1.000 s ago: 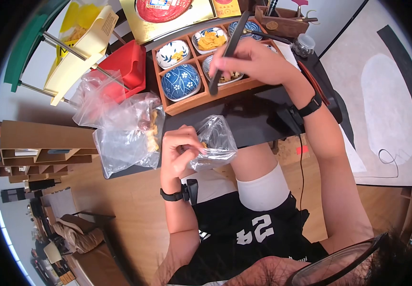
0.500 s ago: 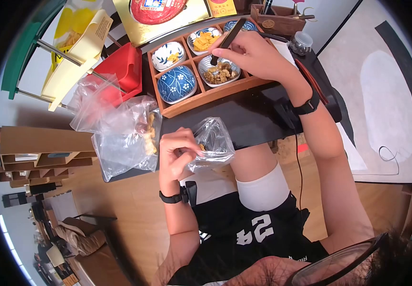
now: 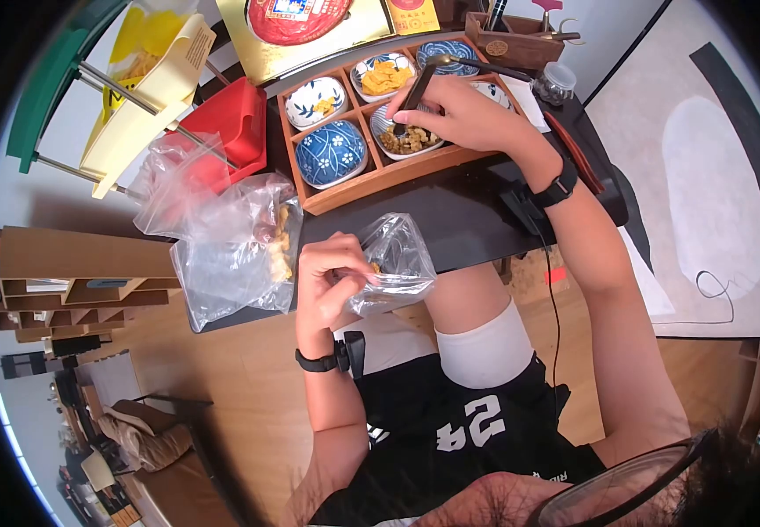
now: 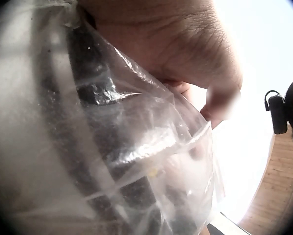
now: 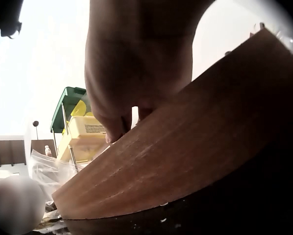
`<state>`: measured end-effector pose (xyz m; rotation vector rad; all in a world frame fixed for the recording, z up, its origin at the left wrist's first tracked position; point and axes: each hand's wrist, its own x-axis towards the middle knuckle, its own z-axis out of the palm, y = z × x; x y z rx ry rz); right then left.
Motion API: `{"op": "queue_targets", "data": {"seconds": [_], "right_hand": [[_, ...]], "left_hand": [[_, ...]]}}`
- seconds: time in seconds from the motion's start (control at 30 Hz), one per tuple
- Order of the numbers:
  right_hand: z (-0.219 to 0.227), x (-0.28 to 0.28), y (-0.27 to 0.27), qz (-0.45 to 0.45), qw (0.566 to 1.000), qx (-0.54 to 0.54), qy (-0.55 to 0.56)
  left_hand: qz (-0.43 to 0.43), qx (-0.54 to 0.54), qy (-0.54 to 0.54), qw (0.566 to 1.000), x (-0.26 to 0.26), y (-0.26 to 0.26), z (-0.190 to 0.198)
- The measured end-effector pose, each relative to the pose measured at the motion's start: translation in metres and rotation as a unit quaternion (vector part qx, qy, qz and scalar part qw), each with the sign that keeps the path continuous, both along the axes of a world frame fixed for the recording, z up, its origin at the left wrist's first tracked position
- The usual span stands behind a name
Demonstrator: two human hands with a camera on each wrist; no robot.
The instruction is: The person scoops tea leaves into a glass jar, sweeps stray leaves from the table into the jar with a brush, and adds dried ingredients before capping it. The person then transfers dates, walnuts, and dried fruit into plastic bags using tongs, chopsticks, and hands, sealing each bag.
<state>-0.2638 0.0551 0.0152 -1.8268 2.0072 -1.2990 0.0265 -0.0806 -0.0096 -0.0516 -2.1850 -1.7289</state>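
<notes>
My right hand (image 3: 468, 112) pinches a narrow dark stick-like tool (image 3: 413, 104), its lower end down in a striped bowl (image 3: 382, 145) of brown walnut-like pieces (image 3: 411, 140). That bowl sits in a compartment of a wooden divided tray (image 3: 358, 187). Below the tray, my left hand (image 3: 332, 268) grips the edge of a clear plastic bag (image 3: 405, 250), with a small brown piece showing inside. In the left wrist view the crinkled bag (image 4: 136, 142) spreads below the hand. The tray's wooden side (image 5: 161, 156) hides the right fingertips and the tool's end in the right wrist view.
Other bowls in the tray include a blue flowered one (image 3: 332, 154) and one with yellow chips (image 3: 385, 77). Clear bags (image 3: 231, 255) lie at the table's left, beside a red bin (image 3: 231, 123). A lidded jar (image 3: 557, 81) and a wooden holder (image 3: 521, 48) stand at the back right.
The tool went from above the tray's front edge to the striped bowl, and its lower end is now among the brown pieces. The left hand keeps its grip on the bag.
</notes>
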Motion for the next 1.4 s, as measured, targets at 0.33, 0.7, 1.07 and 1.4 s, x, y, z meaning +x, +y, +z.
{"op": "queue_targets", "data": {"seconds": [0.33,0.7,1.07,1.4], "right_hand": [[0.021,0.007,0.004,-0.068,0.996,0.048,0.035],[0.053,0.027,0.021,0.174,0.963,0.062,-0.196],[0.044,0.032,0.015,0.131,0.965,0.068,-0.218],[0.016,0.02,0.004,-0.027,0.999,0.014,-0.044]], "left_hand": [[-0.011,-0.013,0.015,1.0,-0.001,-0.004,-0.005],[0.001,0.006,-0.001,1.0,-0.001,-0.001,-0.002],[-0.001,-0.007,-0.015,1.0,0.0,-0.001,0.001],[-0.003,-0.008,0.002,1.0,0.0,-0.001,0.0]]}}
